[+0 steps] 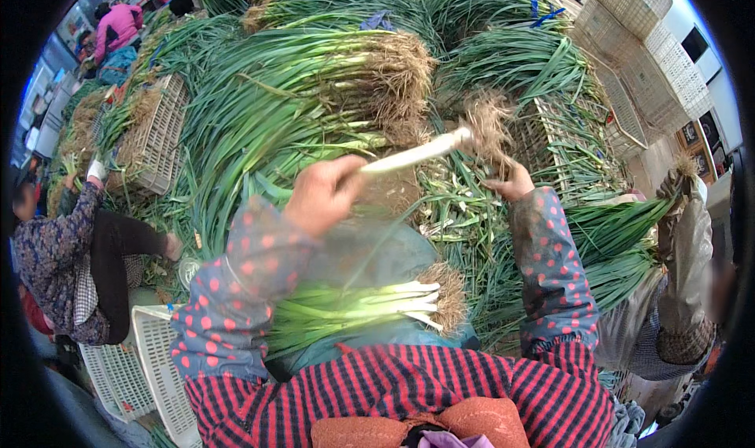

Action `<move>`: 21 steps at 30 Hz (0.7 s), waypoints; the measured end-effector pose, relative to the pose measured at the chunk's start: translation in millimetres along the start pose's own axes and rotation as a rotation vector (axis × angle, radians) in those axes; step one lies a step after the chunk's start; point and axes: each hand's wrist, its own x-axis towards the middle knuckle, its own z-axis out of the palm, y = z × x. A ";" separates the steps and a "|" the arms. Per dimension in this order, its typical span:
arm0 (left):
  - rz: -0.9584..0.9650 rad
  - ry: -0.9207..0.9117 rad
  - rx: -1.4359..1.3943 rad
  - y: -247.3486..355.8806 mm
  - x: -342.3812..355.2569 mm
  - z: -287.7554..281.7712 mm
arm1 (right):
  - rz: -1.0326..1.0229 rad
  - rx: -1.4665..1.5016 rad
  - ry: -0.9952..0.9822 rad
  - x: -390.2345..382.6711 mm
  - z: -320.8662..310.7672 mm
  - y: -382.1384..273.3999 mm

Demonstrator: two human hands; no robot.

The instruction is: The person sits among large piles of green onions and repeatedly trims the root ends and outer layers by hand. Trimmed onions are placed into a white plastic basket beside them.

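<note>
"What's in the left grip (pixel 326 195)?"
"A leek (pixel 417 153), clasped by its stalk, slanting up and rightward from that grip."
"And the right grip (pixel 513 182)?"
"Beside the leek's roots (pixel 489 121); can't tell whether it's clenched on them. Below both, a small bunch (pixel 377 302)."

White leek stalk (pixel 417 154), brown roots (pixel 489 121), pink-dotted sleeves (pixel 553 267)

tan floor (pixel 659 167) toward the right

A smooth blue-grey lap covering (pixel 410 249) carries slender white-and-green leeks (pixel 370 306); the tan floor (pixel 659 165) bears pale perforated plastic crates (pixel 659 78).
</note>
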 end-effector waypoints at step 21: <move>-0.176 -0.501 -0.166 -4.7 3.7 -2.5 | -0.330 0.018 -0.039 -36.3 29.5 -59.5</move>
